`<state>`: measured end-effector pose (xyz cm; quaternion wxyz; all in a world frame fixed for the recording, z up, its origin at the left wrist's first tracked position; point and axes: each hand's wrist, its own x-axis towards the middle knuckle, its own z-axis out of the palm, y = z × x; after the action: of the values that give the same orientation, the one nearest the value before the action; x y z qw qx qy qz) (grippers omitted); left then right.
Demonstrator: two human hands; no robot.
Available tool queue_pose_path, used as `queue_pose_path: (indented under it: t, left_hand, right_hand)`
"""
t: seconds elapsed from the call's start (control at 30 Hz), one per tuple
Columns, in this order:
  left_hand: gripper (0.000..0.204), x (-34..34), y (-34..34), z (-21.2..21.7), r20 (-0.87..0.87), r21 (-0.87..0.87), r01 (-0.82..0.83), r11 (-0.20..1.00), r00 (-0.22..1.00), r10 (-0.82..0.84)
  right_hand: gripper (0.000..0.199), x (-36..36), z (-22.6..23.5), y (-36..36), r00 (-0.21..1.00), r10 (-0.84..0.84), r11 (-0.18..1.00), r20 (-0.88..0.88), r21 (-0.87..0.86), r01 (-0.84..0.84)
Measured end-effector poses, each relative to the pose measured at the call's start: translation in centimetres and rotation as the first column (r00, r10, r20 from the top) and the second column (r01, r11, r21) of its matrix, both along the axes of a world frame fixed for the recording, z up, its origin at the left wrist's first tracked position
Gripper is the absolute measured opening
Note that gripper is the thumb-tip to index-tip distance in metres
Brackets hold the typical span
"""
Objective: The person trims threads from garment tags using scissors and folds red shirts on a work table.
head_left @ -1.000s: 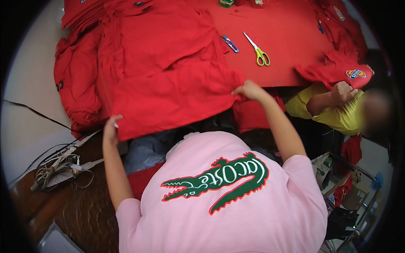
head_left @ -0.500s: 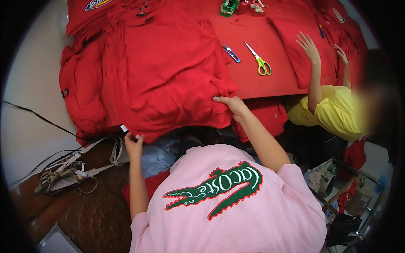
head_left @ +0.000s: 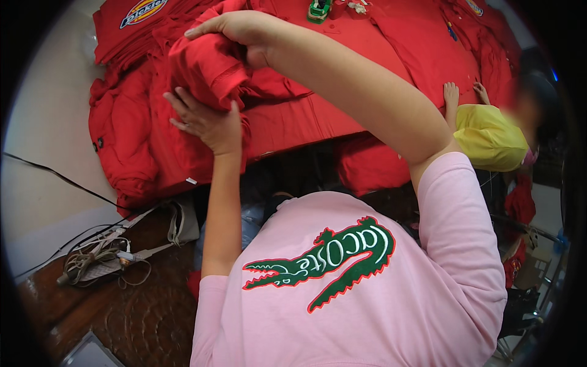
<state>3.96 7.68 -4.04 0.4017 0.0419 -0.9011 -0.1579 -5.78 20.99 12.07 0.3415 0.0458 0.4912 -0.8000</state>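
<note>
A red shirt point(head_left: 205, 64) is bunched into a folded roll at the left of the red-covered table, a stitched hem showing on it. Over its top reaches my right hand point(head_left: 244, 33), closed on the cloth, with that forearm crossing the table. My left hand point(head_left: 211, 122) presses against the shirt's near side, fingers spread and flat. More red cloth lies beneath both hands. A small white tag point(head_left: 191, 181) shows at the table's near edge. My right arm covers the middle of the table.
Stacked red garments point(head_left: 125, 147) lie left, one with a logo patch. At the far edge is a green tape dispenser point(head_left: 319, 11). Right, a co-worker in a yellow top point(head_left: 489, 136) has both hands on red cloth. A power strip with tangled cables point(head_left: 101, 266) lies lower left.
Both hands moved away from me and up the table; the right swung left. The shirt, spread out before, is now gathered up. My arm now hides the scissors and snips. The co-worker's hands came nearer.
</note>
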Motion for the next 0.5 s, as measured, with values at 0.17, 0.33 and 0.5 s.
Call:
queue_pose_path:
  t: [0.17,0.33,0.5]
  left_hand:
    - [0.112,-4.1,-7.3,1.0,0.057,0.011,-0.028,1.0,0.998,0.028]
    - [0.094,-4.1,-3.3,2.2,-0.22,-0.18,0.313,0.933,0.911,-0.348]
    - [0.069,-2.8,4.9,-4.7,0.295,-0.188,0.825,0.533,0.565,-0.77]
  right_hand:
    - [0.068,1.2,4.3,-0.4,0.976,0.14,0.972,-0.17,0.213,-0.102]
    - [0.028,-4.7,0.7,-0.4,0.996,-0.055,0.998,-0.067,-0.029,0.053]
    - [0.021,-4.5,1.9,-2.3,0.997,-0.074,0.997,-0.015,0.012,0.075]
